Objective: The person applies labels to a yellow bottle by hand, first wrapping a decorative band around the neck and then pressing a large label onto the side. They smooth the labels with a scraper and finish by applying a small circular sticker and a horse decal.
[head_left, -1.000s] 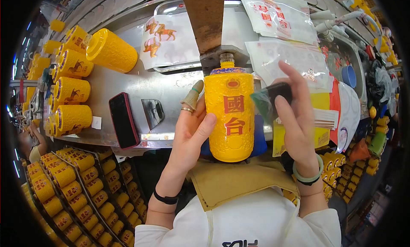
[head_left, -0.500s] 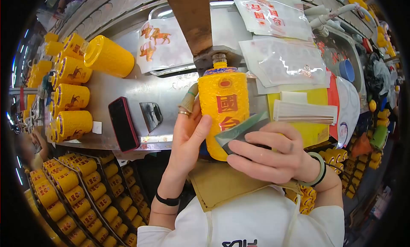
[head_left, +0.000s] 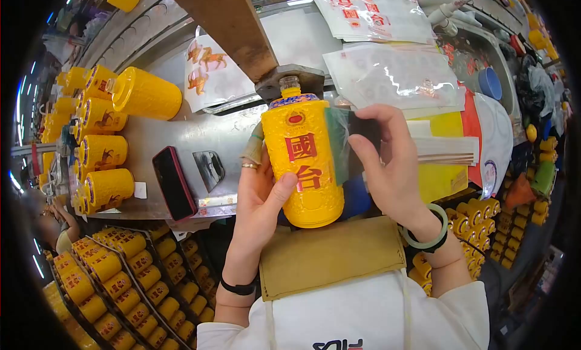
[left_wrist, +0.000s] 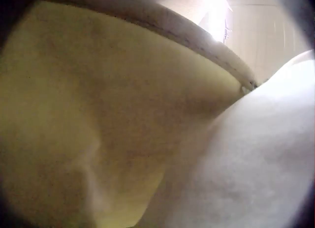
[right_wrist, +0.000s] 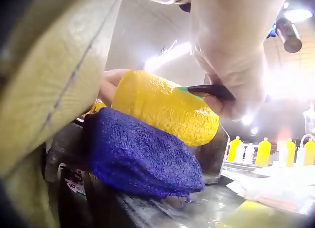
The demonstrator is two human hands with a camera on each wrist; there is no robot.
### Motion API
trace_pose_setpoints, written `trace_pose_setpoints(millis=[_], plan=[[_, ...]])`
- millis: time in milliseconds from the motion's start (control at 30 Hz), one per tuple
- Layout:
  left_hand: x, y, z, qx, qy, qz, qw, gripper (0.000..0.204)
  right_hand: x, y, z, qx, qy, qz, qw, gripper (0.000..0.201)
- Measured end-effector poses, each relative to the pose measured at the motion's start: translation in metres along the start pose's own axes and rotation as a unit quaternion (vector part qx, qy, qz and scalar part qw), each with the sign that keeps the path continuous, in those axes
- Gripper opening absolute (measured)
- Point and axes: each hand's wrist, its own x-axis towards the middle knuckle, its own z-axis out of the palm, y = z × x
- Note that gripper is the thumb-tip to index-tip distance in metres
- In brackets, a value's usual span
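A yellow bottle (head_left: 305,208) with red characters lies with its bare glass neck toward the metal bracket. My left hand (head_left: 251,195) grips its left side, thumb on the front and the other fingers partly hidden behind. A tan finger cot (head_left: 252,147) covers one fingertip. In my right hand (head_left: 390,162) a scraper (head_left: 365,135) with a black handle and green translucent blade is pinched between thumb and fingers. Its blade overlaps the bottle's right side. In the right wrist view, the bottle (right_wrist: 165,107) lies over a blue towel (right_wrist: 142,154). Mostly apron (left_wrist: 113,100) fills the left wrist view.
A brown beam (head_left: 224,32) reaches down to the bracket (head_left: 289,82). Left stand several yellow bottles (head_left: 106,150), a phone (head_left: 174,183) and a dark flat piece (head_left: 209,170). Decal sheets (head_left: 393,77) and white strips (head_left: 445,150) lie right, near a sink with a blue cup (head_left: 489,82).
My right hand brought the scraper from the right across the bottle's lower front, then back to its right side. My left hand kept its grip. The head view has shifted and tilted.
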Motion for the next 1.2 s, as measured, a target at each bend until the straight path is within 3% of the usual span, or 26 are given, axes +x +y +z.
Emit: trace_pose_setpoints(millis=[33, 167, 267, 300, 367, 400, 433, 533, 600, 1033, 1100, 1200], plan=[[0.0, 0.0, 0.0, 0.0, -0.001, -0.001, 1.0, 0.077, 0.001, 0.003, -0.002, -0.02, 0.012, -0.033, 0.999, 0.028], [0.001, -0.002, -0.001, 0.006, -0.005, 0.003, 1.0, 0.076, 0.003, 0.006, -0.008, -0.047, 0.0, -0.023, 0.999, 0.027], [-0.002, -0.002, -0.002, -0.007, 0.012, -0.008, 1.0, 0.075, 0.01, -0.005, -0.014, 0.197, -0.037, 0.132, 0.971, 0.029], [-0.003, -0.002, -0.001, -0.023, 0.024, -0.022, 0.999, 0.075, 0.009, -0.006, -0.015, 0.198, -0.038, 0.131, 0.971, 0.029], [-0.003, -0.001, 0.0, -0.015, 0.021, -0.016, 1.0, 0.075, 0.004, -0.009, -0.016, 0.171, -0.115, 0.209, 0.956, 0.033], [-0.003, 0.0, 0.001, -0.008, 0.017, -0.012, 1.0, 0.076, -0.001, 0.002, -0.011, 0.105, -0.139, 0.116, 0.978, 0.042], [-0.003, 0.0, 0.002, -0.008, 0.017, -0.011, 1.0, 0.076, -0.004, 0.004, -0.007, 0.092, -0.154, 0.135, 0.974, 0.053], [-0.002, 0.0, 0.002, 0.014, 0.01, -0.006, 1.0, 0.078, -0.003, 0.011, -0.004, 0.096, -0.192, 0.184, 0.959, 0.052], [-0.004, 0.002, 0.003, 0.005, 0.02, -0.019, 1.0, 0.08, 0.002, 0.007, -0.01, 0.146, -0.238, 0.255, 0.926, 0.048], [-0.002, 0.001, 0.004, 0.016, 0.01, -0.005, 1.0, 0.085, 0.005, 0.005, -0.004, 0.169, -0.215, 0.232, 0.933, 0.037], [-0.001, 0.001, 0.003, -0.003, -0.022, 0.019, 1.0, 0.085, 0.006, 0.002, -0.005, 0.119, -0.199, 0.185, 0.955, 0.041], [0.0, 0.004, 0.002, -0.071, 0.039, -0.036, 0.996, 0.086, 0.0, -0.008, 0.002, 0.114, -0.196, 0.209, 0.951, 0.044]])
